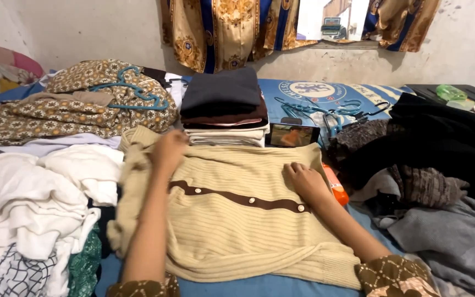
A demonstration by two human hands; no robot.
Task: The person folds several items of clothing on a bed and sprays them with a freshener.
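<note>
Flat beneath both hands (167, 149) (305, 181) lies the cream cardigan (232, 231).

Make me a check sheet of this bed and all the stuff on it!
Surface: blue bedsheet, mostly covered.
Job's things: cream ribbed cardigan with brown button strip, spread flat.
Clutter: folded clothes stack, white laundry heap, patterned brown garment, teal hangers, phone, dark clothes pile.
Grippers: left hand and right hand lie flat on the cardigan.
Cables: nothing seen.
Surroundings: pale wall, gold-blue curtain.
</note>
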